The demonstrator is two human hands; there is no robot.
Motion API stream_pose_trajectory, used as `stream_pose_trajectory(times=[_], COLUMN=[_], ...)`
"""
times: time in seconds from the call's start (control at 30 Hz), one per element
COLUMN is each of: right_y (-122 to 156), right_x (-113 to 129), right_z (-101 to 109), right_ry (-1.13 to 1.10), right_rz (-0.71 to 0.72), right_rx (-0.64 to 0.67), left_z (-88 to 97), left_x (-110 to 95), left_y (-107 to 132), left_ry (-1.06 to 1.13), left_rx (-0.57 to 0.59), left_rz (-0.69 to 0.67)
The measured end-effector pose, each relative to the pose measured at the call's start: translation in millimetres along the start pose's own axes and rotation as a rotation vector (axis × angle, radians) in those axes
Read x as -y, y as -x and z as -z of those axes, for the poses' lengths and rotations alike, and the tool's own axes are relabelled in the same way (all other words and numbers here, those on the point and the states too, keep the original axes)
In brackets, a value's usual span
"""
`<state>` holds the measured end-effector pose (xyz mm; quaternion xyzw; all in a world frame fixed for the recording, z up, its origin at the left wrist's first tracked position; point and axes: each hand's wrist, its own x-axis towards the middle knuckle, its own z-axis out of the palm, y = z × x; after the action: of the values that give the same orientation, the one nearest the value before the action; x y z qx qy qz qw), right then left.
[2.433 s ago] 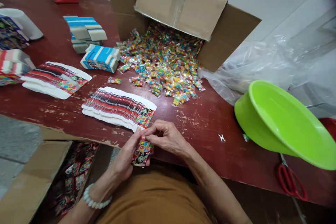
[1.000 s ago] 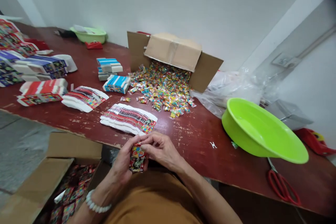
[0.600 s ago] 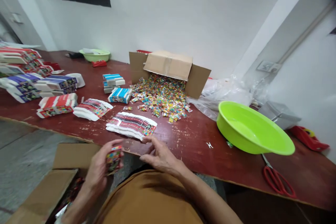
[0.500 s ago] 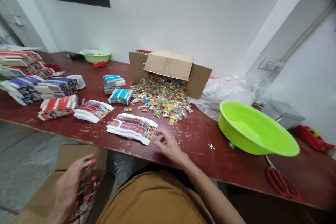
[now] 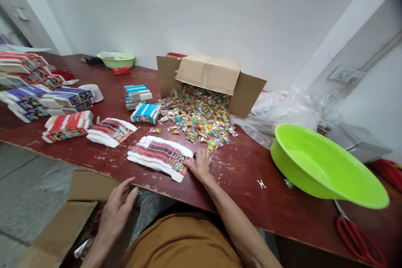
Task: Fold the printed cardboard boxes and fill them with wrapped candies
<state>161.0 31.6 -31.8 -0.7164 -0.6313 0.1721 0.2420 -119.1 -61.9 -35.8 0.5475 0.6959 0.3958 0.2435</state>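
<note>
A fanned row of flat folded cartons [image 5: 160, 155], red and white with candy-coloured printing, lies near the table's front edge. My right hand [image 5: 201, 166] is at the row's right end, its thumb touching the printed face of the end carton and its other fingers spread beside it. Over the table's front edge, above an open cardboard box [image 5: 91, 188] on the floor, hovers my left hand [image 5: 116, 209], empty with fingers apart. Small packaged items inside that box are partly hidden by my left forearm. A second fanned row of cartons [image 5: 111, 131] lies further left.
Wrapped candies [image 5: 201, 121] spill from a tipped cardboard box [image 5: 209, 73] at the back. A green basin [image 5: 326, 167] stands right, beside red-handled scissors [image 5: 358, 238]. Blue cartons [image 5: 146, 113], purple cartons [image 5: 67, 99] and red cartons [image 5: 69, 125] are bundled or stacked leftward.
My left hand has risen from the floor box toward the table edge, and the small colourful item at its fingers is gone. My right hand has moved onto the end of the carton row.
</note>
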Motion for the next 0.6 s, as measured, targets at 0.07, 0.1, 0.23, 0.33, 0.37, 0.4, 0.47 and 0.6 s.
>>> stream_pose_trajectory(times=[0.07,0.1,0.23,0.33,0.37,0.4,0.47,0.6], right_y=[-0.8,-1.8,-4.8,-3.9,-3.4,-3.1,-3.0,-5.5], right_x=[-1.2,-1.5,-2.2,-3.7,-4.3,-4.8,-6.1,-10.2], right_z=[0.2,0.4,1.4,1.8,1.8,1.8,1.2,-0.2], right_ry=[-0.007,-0.013,-0.041,-0.062,-0.073,-0.087,-0.134,-0.309], right_rz=[-0.024,-0.028,0.003,0.026,0.032,0.035,0.031,-0.018], right_rx=[-0.005,-0.001,0.021,0.021,0.022,0.025,0.026,0.005], left_z=[-24.9,-35.7,-68.9,-87.7,-93.1,-97.8,-105.0,-109.8], left_x=[-36.5,-51.8,-84.3,-86.0,-85.0,-83.8,-81.9,-80.4], left_y=[-10.9,-15.0,-24.4,-27.6,-28.0,-28.2,-28.2,-28.5], left_ry=[-0.112,-0.181,-0.413,-0.450,-0.467,-0.483,-0.510,-0.533], left_rx=[0.001,-0.013,-0.016,0.082,0.093,0.099,0.103,0.111], left_rz=[-0.211,-0.300,-0.575,-0.650,-0.646,-0.641,-0.625,-0.595])
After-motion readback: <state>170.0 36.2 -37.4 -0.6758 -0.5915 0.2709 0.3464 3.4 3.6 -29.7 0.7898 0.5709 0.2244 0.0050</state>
